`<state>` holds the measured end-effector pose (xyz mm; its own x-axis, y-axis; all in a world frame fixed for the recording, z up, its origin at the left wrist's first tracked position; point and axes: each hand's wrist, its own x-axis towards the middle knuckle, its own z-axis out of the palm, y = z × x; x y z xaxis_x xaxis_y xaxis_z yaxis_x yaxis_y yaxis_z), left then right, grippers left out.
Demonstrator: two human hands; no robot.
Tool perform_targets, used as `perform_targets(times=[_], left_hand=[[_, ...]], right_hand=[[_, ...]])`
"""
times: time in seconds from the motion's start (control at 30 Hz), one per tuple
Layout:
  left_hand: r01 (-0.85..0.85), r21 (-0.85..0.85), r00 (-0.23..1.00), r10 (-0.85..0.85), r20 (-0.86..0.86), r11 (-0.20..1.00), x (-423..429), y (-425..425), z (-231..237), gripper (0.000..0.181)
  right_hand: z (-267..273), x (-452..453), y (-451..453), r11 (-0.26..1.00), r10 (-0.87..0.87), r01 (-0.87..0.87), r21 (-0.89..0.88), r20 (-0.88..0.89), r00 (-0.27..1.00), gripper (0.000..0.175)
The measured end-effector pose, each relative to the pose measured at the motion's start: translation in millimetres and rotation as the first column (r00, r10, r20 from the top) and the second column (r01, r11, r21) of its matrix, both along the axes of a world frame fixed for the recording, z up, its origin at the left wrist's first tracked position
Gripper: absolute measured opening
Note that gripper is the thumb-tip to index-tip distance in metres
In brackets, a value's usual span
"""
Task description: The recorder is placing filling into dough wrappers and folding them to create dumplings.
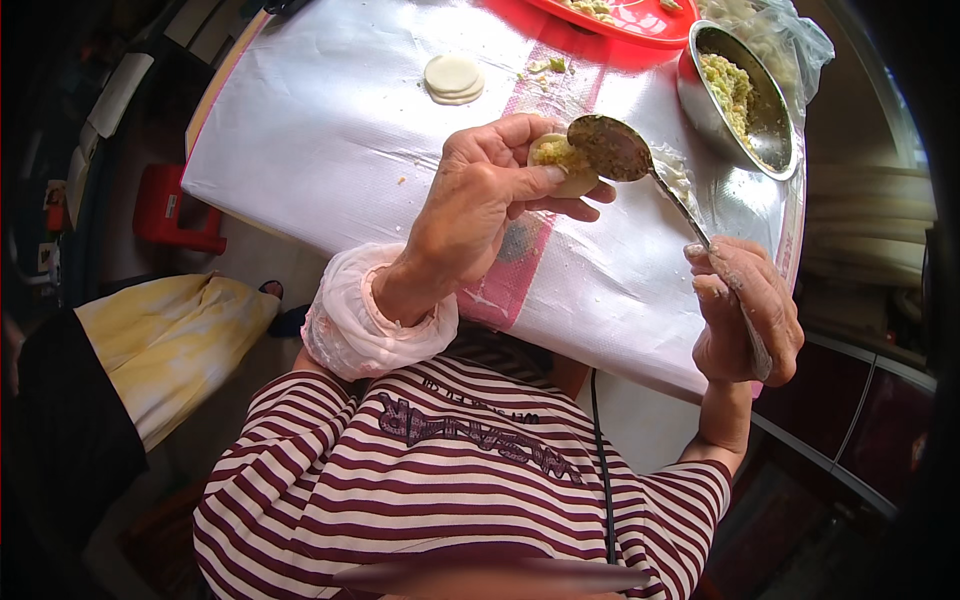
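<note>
My left hand holds a round dough wrapper above the table, thumb on top and fingers beneath. Chopped yellow-green filling lies on the wrapper. In my right hand is the handle of a metal spoon, gripped between thumb and fingers. The spoon's bowl, smeared with bits of filling, is tilted over the wrapper's right side and partly hides it; whether they touch I cannot tell. Beyond my left hand a small stack of dough wrappers sits on the table.
A tilted steel bowl of filling stands at the right, beside a plastic bag. At the far edge is a red tray with food on it. Scraps dot the silvery table cover. To the left are a red stool and another person's yellow garment.
</note>
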<state>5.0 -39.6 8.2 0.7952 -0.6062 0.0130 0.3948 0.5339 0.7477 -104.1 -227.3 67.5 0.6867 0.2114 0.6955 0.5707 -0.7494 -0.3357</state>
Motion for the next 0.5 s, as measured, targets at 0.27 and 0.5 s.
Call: perform_targets(times=[0.27, 0.5], left_hand=[[0.044, 0.056, 0.996, -0.048, 0.074, 0.997, 3, 4, -2, 0.031], [0.048, 0.051, 0.996, -0.052, 0.069, 0.997, 3, 4, -2, 0.032]], right_hand=[[-8, 9, -7, 0.933, 0.022, 0.000, 0.359, -0.057, 0.998, 0.025], [-12, 12, -12, 0.835, 0.069, -0.009, 0.550, -0.090, 0.994, 0.021]])
